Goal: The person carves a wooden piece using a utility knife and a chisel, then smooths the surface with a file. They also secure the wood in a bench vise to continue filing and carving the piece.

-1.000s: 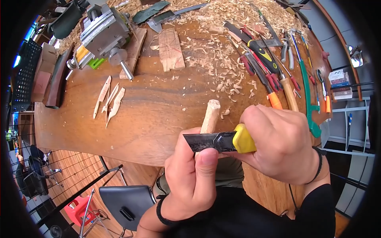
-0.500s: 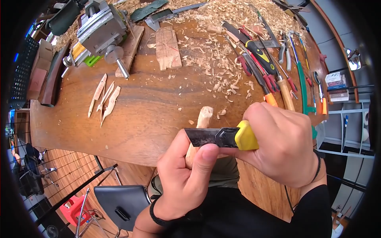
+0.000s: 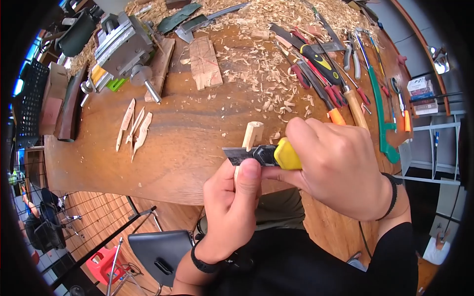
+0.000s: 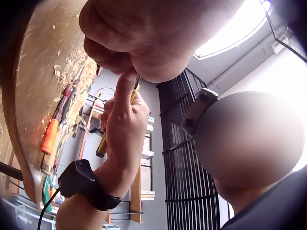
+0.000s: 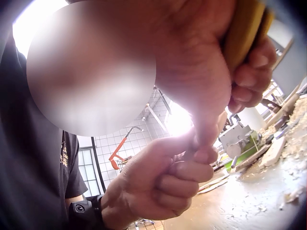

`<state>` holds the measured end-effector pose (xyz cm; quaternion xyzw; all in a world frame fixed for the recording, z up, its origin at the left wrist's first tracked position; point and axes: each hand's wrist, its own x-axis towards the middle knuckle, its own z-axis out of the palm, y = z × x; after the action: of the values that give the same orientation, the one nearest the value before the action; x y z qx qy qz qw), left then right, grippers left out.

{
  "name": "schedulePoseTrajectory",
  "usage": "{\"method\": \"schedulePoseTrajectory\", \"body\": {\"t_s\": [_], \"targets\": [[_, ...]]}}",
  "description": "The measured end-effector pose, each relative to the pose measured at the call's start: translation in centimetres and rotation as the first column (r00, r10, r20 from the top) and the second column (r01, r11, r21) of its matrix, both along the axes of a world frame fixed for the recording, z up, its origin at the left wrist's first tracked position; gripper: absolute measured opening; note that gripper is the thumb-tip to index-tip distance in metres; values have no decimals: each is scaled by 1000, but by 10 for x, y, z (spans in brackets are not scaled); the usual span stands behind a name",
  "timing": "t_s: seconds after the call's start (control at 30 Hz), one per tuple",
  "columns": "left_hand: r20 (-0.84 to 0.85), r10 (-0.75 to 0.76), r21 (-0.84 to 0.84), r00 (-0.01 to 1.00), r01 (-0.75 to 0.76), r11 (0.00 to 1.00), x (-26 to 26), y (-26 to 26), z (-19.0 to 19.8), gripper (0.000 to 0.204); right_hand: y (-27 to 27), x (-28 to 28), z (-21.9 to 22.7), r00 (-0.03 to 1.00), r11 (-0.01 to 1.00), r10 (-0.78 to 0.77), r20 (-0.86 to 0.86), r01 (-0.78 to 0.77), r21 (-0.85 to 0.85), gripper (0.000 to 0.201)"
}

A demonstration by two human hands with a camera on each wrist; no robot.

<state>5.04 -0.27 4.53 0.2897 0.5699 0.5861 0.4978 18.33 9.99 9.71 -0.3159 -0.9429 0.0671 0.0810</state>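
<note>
A pale wooden stick (image 3: 253, 134) stands up out of the left hand (image 3: 230, 202), whose fingers curl round its lower part. The right hand (image 3: 335, 167) grips a yellow-handled knife (image 3: 288, 155). Its dark blade (image 3: 236, 156) lies across the stick, and the left thumb presses on the back of the blade. In the left wrist view the right hand (image 4: 125, 129) is curled round the yellow handle (image 4: 102, 145). The right wrist view has the left hand (image 5: 168, 184) with fingers folded; the blade is hidden there.
On the wooden table (image 3: 182, 167) lie thin carved pieces (image 3: 141, 135) at left, a flat board (image 3: 205, 64), and a metal vise (image 3: 123, 49). Wood shavings (image 3: 281, 81) spread over the back. Several hand tools, including a green saw (image 3: 379, 113), lie at right.
The knife and both hands have shifted slightly up and left in the head view. More of a flat cut face now shows at the stick's top, which has turned.
</note>
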Motion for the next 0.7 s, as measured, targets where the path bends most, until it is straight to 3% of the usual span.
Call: {"method": "schedulePoseTrajectory", "body": {"t_s": [0.2, 0.37, 0.5, 0.6, 0.7], "targets": [[-28, -33, -60, 999, 31, 998, -5, 3, -6, 48, 0, -1, -6, 1000, 999, -22, 20, 22, 24, 51], [-213, 45, -14, 976, -49, 999, -3, 13, -8, 46, -4, -5, -9, 994, 993, -107, 31, 105, 51, 49], [-244, 58, -30, 968, -67, 997, -3, 17, -14, 46, -4, -7, -12, 989, 988, -145, 44, 142, 65, 48], [-255, 72, -25, 964, -81, 996, -6, 23, -17, 46, 1, -9, -19, 988, 988, -151, 6, 151, -15, 47], [-278, 64, -15, 958, -71, 997, -12, 24, -18, 46, 17, -12, -26, 993, 987, -115, -30, 117, 106, 45]]}}
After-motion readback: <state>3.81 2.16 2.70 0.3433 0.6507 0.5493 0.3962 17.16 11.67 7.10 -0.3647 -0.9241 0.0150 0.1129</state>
